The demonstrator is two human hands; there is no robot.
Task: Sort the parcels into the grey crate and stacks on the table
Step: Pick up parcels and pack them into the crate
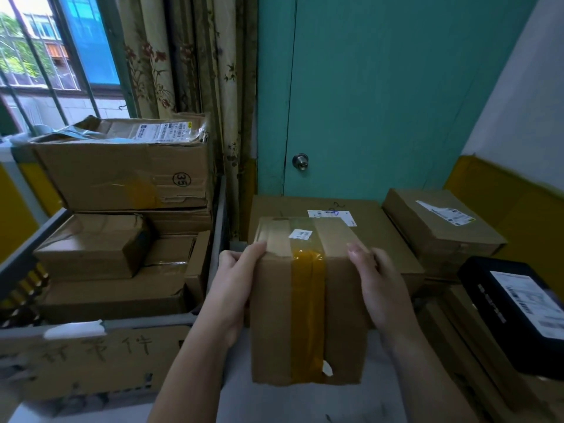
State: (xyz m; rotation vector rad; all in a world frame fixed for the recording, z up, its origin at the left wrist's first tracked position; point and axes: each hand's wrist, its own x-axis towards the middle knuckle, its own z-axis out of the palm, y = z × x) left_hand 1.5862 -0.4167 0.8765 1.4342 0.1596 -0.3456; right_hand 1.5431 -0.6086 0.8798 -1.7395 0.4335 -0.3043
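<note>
A brown cardboard parcel [308, 300] with a yellow tape band and a small white label sits in the centre, held between both hands. My left hand [235, 288] grips its left side, fingers curled over the top edge. My right hand [378, 285] grips the right side. The grey crate [219, 215] stands to the left, filled with several cardboard parcels, a large box [122, 166] on top. Behind the held parcel a wide flat box [375, 221] lies on the table.
Another brown parcel [439, 227] sits at the back right. A black parcel [518, 312] with a white label rests on a stack at the right. A cardboard sign [91, 358] with handwriting hangs on the crate's front. A teal door [366, 102] and curtains stand behind.
</note>
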